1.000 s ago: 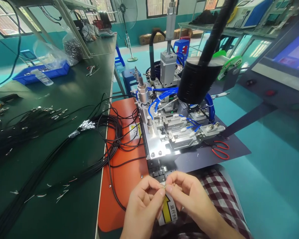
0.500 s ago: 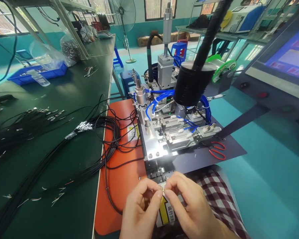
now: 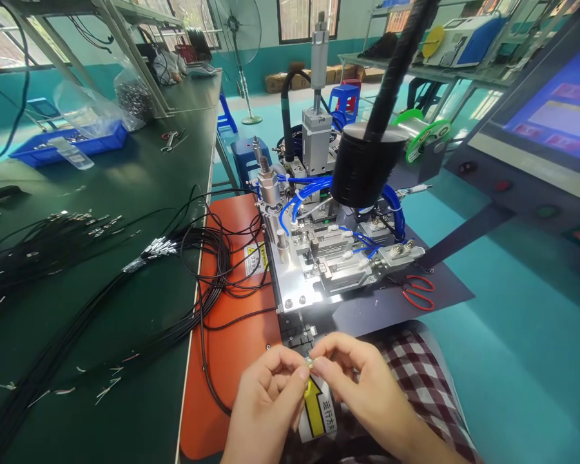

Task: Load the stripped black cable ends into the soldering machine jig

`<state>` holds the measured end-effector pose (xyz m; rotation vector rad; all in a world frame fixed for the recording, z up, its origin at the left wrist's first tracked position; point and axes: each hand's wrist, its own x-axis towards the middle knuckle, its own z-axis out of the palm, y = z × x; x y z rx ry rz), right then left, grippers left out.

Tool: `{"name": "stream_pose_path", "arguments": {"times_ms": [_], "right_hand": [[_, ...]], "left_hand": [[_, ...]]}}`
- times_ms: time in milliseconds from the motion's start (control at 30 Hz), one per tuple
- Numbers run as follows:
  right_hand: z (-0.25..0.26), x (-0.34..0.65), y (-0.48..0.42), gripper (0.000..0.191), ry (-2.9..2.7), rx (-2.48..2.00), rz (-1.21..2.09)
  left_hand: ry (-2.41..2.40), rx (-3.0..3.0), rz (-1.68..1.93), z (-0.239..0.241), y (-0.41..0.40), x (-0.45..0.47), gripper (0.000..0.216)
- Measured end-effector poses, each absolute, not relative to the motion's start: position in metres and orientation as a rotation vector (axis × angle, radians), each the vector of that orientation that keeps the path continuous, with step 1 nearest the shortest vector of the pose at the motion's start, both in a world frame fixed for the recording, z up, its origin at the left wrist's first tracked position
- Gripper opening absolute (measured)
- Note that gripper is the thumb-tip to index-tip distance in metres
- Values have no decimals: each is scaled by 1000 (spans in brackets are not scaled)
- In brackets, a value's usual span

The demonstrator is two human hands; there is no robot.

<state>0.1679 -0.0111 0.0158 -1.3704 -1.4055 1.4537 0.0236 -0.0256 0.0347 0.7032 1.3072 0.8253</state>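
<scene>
My left hand [image 3: 270, 393] is closed in a pinch, thumb against forefinger, in front of the machine. Facing it, my right hand [image 3: 357, 380] pinches as well, its fingertips almost meeting those of the left. Between the fingertips shows a tiny pale, shiny piece [image 3: 310, 363], too small to name. A black cable [image 3: 207, 380] runs down over the orange board [image 3: 232, 335] and vanishes behind my left hand; whether its end is in my fingers is hidden. Below the fingertips lies a label with a yellow arrow [image 3: 314, 409]. Just beyond is the metal press machine [image 3: 314, 277] with blue air tubes.
Bundled black cables [image 3: 217, 258] spread from the green table [image 3: 145, 361] onto the orange board. Red-handled pliers [image 3: 419, 293] lie right of the machine. A black flexible hose [image 3: 367, 161] hangs over it. A screen panel [image 3: 555, 116] stands at right, a blue tray [image 3: 33, 151] far left.
Both hands have shifted slightly left, still pinching fingertip to fingertip. My right hand has turned a little, and the small shiny piece shows more. The whole view has moved slightly.
</scene>
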Motion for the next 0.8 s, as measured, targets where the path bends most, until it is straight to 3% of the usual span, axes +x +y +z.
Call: {"name": "stream_pose_path", "arguments": {"times_ms": [167,467,800], "right_hand": [[17,168,-12,18,-1581,-1263,1259],[2,171,-3,22,-1293,-1242,1548],[6,174,6,34,-1040,-1149,1823]], "left_hand": [[1310,722,801,32,-27,24,33],[1422,1347,861,22,-18,23,14],[1320,1676,981,28,-9,23,16]]}}
